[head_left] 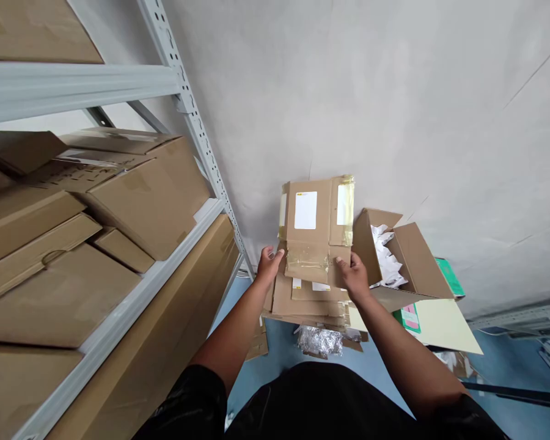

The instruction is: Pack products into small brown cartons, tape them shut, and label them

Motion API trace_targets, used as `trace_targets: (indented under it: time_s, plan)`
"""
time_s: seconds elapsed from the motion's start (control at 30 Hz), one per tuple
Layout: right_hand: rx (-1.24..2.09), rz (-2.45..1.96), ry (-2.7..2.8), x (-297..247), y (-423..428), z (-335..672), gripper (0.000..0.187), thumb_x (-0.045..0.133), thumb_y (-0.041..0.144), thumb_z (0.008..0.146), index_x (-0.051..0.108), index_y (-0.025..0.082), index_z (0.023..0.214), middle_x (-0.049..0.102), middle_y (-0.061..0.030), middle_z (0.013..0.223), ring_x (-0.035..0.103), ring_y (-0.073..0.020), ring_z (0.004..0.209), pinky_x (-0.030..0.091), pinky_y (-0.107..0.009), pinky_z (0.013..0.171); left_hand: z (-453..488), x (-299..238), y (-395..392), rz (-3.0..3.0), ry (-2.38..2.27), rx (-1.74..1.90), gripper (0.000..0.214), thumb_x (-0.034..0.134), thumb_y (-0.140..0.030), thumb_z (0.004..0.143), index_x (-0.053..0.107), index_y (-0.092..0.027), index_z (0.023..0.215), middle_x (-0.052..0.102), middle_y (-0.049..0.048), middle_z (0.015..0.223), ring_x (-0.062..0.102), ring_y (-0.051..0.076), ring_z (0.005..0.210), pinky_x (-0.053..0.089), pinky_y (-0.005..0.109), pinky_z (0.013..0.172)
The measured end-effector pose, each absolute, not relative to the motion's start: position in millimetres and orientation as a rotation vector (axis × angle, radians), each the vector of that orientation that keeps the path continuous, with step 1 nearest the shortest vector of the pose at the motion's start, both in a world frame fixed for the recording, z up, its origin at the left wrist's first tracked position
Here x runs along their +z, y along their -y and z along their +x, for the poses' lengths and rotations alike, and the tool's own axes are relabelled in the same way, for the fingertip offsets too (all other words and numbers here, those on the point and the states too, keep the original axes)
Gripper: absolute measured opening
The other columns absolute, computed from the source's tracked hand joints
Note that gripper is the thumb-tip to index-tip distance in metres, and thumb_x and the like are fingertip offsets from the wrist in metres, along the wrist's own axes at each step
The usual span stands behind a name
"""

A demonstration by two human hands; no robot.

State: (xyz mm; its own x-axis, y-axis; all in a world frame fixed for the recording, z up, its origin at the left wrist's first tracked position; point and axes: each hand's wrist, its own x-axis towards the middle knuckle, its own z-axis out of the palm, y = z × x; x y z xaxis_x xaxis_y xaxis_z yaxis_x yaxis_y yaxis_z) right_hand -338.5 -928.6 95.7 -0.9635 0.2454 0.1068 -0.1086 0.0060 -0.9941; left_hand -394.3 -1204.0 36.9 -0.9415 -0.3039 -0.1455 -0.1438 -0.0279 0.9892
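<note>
Starting at the far left, the grey metal shelf rack [119, 318] is loaded with brown cartons [137, 195], and a long carton [165, 342] leans under it. Moving right, the left hand [269, 264] closes on the lower left edge of the flattened cardboard box [318, 229], thumb towards the front face and fingers wrapped behind. That box stands upright against the pale wall [394, 91], white label [305, 209] facing out, its bottom edge resting on a stack of flattened cardboard [302, 302]. The right hand [354, 275] pinches the lower right corner, fingers laid on the front.

By the look of it, this one is light and fairly stiff across the panel, but likely to hinge at its creases, and the shiny tape strips [308, 261] look slick. The bare edges low on both sides seem the sound places to grip.

Below the stack lies crumpled clear plastic film [321, 341] on the blue floor [284, 354]. Further right sits an open carton [417, 260] with white packing paper [387, 260], then a green sheet [450, 276] and a cream sheet [444, 324].
</note>
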Motion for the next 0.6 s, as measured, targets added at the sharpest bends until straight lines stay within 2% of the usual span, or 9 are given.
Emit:
trace_targets:
  time_s: [0.07,0.13,0.23,0.3,0.4,0.5,0.6]
  plan:
    - [2.034,-0.114,1.973,110.8,915.1,-334.3,0.048,0.077,0.055,0.081,0.068,0.021,0.114,0.077,-0.0099,0.118,0.072,-0.0263,0.103,0.057,-0.041,0.092,-398.7,47.0,1191.9,0.517,2.097,-2.390,0.057,0.074,-0.055,0.086,0.054,-0.025,0.130,0.059,0.0151,0.146,0.065,0.027,0.122,0.054,0.035,0.089]
    - [1.989,-0.102,1.932,125.3,898.2,-327.0,0.046,0.077,0.054,0.082,0.069,0.022,0.113,0.077,-0.0096,0.117,0.071,-0.0260,0.103,0.056,-0.041,0.093,-400.1,55.7,1176.7,0.476,2.168,-2.583,0.056,0.071,-0.061,0.087,0.059,-0.023,0.127,0.064,0.0161,0.140,0.068,0.026,0.114,0.055,0.033,0.083]
    - [1.902,-0.122,1.877,143.6,866.5,-311.4,0.045,0.077,0.055,0.082,0.068,0.021,0.112,0.078,-0.0094,0.115,0.071,-0.0259,0.102,0.056,-0.042,0.093,-395.6,66.4,1146.3,0.468,2.394,-2.554,0.054,0.067,-0.067,0.088,0.065,-0.021,0.116,0.069,0.0155,0.134,0.068,0.025,0.110,0.055,0.031,0.081]
    - [1.873,-0.149,1.815,152.0,841.3,-298.7,0.047,0.077,0.055,0.082,0.067,0.021,0.113,0.077,-0.0093,0.115,0.071,-0.0257,0.102,0.056,-0.042,0.094,-387.9,74.7,1119.6,0.490,2.456,-2.646,0.058,0.059,-0.072,0.092,0.066,-0.019,0.112,0.069,0.0166,0.133,0.069,0.024,0.106,0.056,0.030,0.078]
    - [1.868,-0.178,1.728,159.2,799.5,-276.3,0.048,0.078,0.055,0.082,0.066,0.021,0.115,0.076,-0.0096,0.117,0.070,-0.0252,0.103,0.056,-0.042,0.094,-370.3,92.6,1069.4,0.306,2.368,-3.077,0.068,0.047,-0.078,0.094,0.066,-0.016,0.112,0.071,0.0200,0.126,0.072,0.024,0.097,0.057,0.031,0.072]
    - [1.865,-0.198,1.664,162.1,755.2,-249.8,0.045,0.079,0.052,0.082,0.067,0.021,0.114,0.076,-0.0094,0.117,0.070,-0.0249,0.103,0.055,-0.041,0.094,-349.1,112.6,1008.0,0.014,2.181,-3.319,0.068,0.052,-0.079,0.092,0.067,-0.015,0.111,0.074,0.0206,0.119,0.074,0.025,0.094,0.059,0.033,0.072]
    - [1.872,-0.253,1.546,161.5,707.3,-219.1,0.045,0.078,0.050,0.083,0.065,0.022,0.115,0.075,-0.0087,0.121,0.070,-0.0245,0.105,0.056,-0.041,0.095,-326.9,127.1,938.6,-0.055,1.944,-3.289,0.059,0.063,-0.072,0.090,0.068,-0.015,0.104,0.075,0.0197,0.114,0.074,0.026,0.098,0.060,0.035,0.078]
